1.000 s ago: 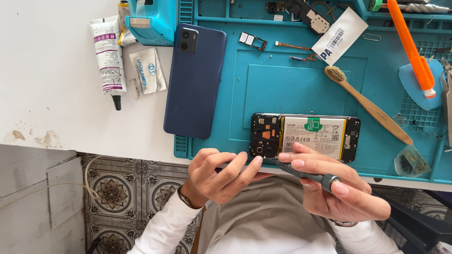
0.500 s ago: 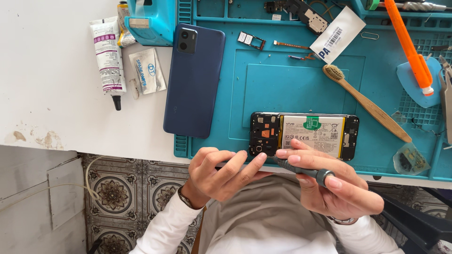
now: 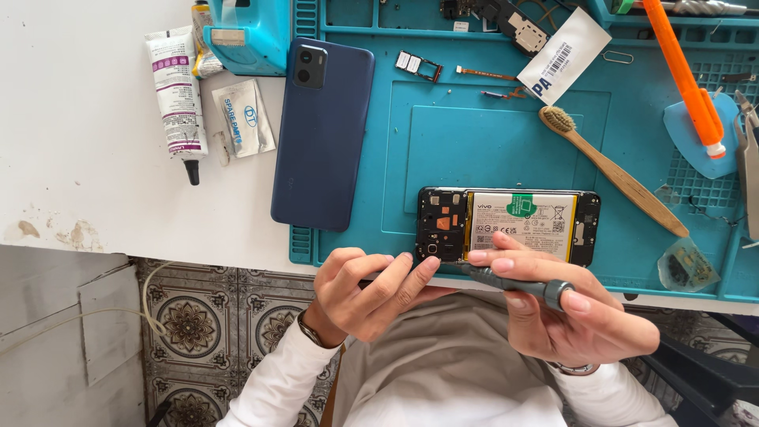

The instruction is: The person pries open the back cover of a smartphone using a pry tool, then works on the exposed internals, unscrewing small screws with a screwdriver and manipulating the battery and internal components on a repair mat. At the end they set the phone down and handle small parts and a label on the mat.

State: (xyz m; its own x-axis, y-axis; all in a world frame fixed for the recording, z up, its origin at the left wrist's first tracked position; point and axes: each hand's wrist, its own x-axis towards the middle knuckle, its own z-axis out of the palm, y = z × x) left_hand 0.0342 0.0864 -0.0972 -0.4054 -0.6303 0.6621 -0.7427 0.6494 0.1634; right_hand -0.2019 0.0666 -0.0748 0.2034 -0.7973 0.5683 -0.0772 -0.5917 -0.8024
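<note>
A white desk (image 3: 87, 150), stained near its front edge, carried a teal repair mat (image 3: 506, 142) that covered its right part out to the right edge. Below the front edge showed a patterned tile floor (image 3: 198, 324) and a pale cable (image 3: 118, 316).

The opened phone (image 3: 508, 224), its battery and dark circuit board bare, lay flat on the mat close to the front edge. The left hand (image 3: 365, 291) curled its fingertips against the phone's near edge at the board end. The right hand (image 3: 573, 304) was closed around a grey screwdriver (image 3: 514, 281), forefinger and thumb along the shaft and the butt pressed into the palm; the shaft ran toward the board end, but the tip was hidden behind the left fingers.

The blue back cover (image 3: 322, 133) lay across the mat's left edge, half on the desk. Left of it sat a foil sachet (image 3: 243, 117) and a white glue tube (image 3: 175, 99) with a black nozzle. Toward the back edge were a card tray (image 3: 419, 66), a white barcode label (image 3: 563, 57) and small loose parts too fine to make out. A bamboo brush (image 3: 613, 170) lay slantwise right of centre, an orange-handled tool (image 3: 681, 75) beyond it.

A teal box (image 3: 249, 35) at the back edge was cut off by the frame, as were metal pliers (image 3: 747, 174) at the right edge. A small clear bag (image 3: 681, 266) near the front right held something dark and unclear.
</note>
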